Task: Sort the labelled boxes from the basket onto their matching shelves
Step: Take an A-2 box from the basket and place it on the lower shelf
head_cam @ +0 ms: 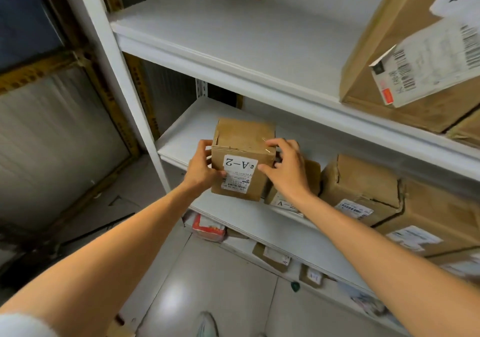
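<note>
While the white shelf (181, 131) shows bare room beyond it, the brown box (244, 139) is at the front edge, apparently overhanging, gripped by left hand (201, 166) and right hand (285, 170) on opposite sides, its label (240, 164) upside down.

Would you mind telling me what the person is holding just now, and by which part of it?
A small cardboard box labelled A-2, held between both hands: the left hand grips its left edge, the right hand its right edge.
</note>
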Motion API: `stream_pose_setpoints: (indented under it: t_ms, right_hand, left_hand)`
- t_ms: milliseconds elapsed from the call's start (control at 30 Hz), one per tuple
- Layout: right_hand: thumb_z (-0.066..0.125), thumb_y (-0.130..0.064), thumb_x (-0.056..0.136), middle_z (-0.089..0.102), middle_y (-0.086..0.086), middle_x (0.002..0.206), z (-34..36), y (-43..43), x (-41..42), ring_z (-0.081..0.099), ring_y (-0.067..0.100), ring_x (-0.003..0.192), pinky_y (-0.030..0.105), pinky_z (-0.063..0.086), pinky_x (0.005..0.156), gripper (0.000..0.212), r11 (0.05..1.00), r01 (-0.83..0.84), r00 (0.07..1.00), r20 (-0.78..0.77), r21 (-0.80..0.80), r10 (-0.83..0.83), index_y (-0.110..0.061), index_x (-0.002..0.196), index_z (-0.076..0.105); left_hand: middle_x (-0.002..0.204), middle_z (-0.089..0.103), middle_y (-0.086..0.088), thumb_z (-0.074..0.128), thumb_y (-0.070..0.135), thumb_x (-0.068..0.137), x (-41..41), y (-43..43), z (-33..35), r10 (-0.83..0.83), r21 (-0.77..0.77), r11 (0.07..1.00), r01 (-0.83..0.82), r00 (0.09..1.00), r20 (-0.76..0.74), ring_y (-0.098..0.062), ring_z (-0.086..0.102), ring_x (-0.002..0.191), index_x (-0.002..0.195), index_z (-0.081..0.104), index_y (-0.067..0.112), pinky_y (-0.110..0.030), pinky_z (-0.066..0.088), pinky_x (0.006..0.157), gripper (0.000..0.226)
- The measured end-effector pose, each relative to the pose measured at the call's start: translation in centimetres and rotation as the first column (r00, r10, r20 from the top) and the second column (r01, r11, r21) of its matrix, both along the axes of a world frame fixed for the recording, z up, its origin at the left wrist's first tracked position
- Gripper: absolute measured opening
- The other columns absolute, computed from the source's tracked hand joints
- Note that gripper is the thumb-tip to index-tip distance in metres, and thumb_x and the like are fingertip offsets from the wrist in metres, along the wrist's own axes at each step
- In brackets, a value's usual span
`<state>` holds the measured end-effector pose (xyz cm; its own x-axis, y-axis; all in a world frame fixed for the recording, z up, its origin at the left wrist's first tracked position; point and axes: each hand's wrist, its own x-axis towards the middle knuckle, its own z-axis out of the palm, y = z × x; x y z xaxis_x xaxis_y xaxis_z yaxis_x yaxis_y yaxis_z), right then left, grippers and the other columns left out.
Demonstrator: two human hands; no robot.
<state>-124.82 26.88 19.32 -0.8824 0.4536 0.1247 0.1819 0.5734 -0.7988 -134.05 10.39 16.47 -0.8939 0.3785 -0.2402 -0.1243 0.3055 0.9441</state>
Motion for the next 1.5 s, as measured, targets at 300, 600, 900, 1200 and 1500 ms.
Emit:
stream_pose_setpoints:
  t_ms: [300, 600, 900, 1200, 1500]
  right_hand:
    - [0.077, -0.010, 0.077, 0.052, -0.001, 0.125, -1.7, 1.8, -0.1, 0.050, 0.024, 0.122, 0.043, 0.043, 0.104, 0.050, 0.996, 0.085, 0.989, 0.121, 0.000, -0.084, -0.018, 0.123, 0.060]
    - [0.078, -0.009, 0.075, 0.049, -0.001, 0.132, -0.8, 2.5, 0.3, 0.046, 0.022, 0.126, 0.038, 0.041, 0.108, 0.061, 0.999, 0.015, 0.988, 0.153, -0.029, -0.010, -0.017, 0.131, 0.055]
    - [0.061, 0.003, 0.084, 0.036, 0.005, 0.142, -0.3, 2.9, 1.6, 0.037, 0.018, 0.131, 0.016, 0.025, 0.098, 0.063, 0.933, -0.239, 0.962, 0.198, 0.271, 0.188, -0.008, 0.141, 0.039]
    - [0.063, -0.015, 0.085, 0.045, 0.007, 0.129, 3.1, -0.2, 2.4, 0.043, 0.025, 0.119, 0.034, 0.041, 0.095, 0.049, 0.599, -0.556, 0.821, 0.269, 0.576, 0.503, -0.010, 0.130, 0.044]
    - [0.069, -0.022, 0.083, 0.058, 0.008, 0.121, 5.0, -10.0, 9.5, 0.058, 0.026, 0.107, 0.041, 0.053, 0.088, 0.047, 0.118, -0.829, 0.367, 0.373, 0.547, 0.852, -0.014, 0.126, 0.051]
  left_hand:
    - [0.124, 0.056, -0.014, 0.060, -0.016, 0.080, -1.9, 3.3, -2.5, -0.095, -0.084, 0.992, 0.090, 0.994, -0.052, -0.029, 0.056, 0.115, 0.136, 0.029, 0.013, -0.052, 0.053, 0.091, 0.070]
    - [0.125, 0.048, -0.012, 0.068, -0.009, 0.077, -1.5, 3.8, -3.2, -0.073, -0.175, 0.984, 0.045, 0.985, -0.156, -0.028, 0.054, 0.116, 0.136, 0.033, 0.015, -0.050, 0.055, 0.089, 0.073]
    - [0.148, 0.037, -0.015, 0.079, 0.005, 0.075, 1.3, 2.9, -1.0, -0.018, -0.368, 0.929, -0.038, 0.989, -0.147, -0.032, 0.040, 0.134, 0.152, 0.011, 0.015, -0.049, 0.040, 0.108, 0.103]
    - [0.133, 0.055, -0.009, 0.079, 0.019, 0.076, 9.9, -3.9, 5.1, -0.035, -0.598, 0.768, -0.228, 0.918, -0.395, -0.024, 0.054, 0.120, 0.135, 0.046, 0.013, -0.036, 0.046, 0.101, 0.068]
    - [0.117, 0.062, -0.004, 0.074, 0.031, 0.079, 26.5, -12.4, 7.3, 0.227, -0.701, 0.517, -0.491, 0.868, -0.441, -0.022, 0.058, 0.106, 0.127, 0.051, 0.016, -0.033, 0.048, 0.087, 0.055]
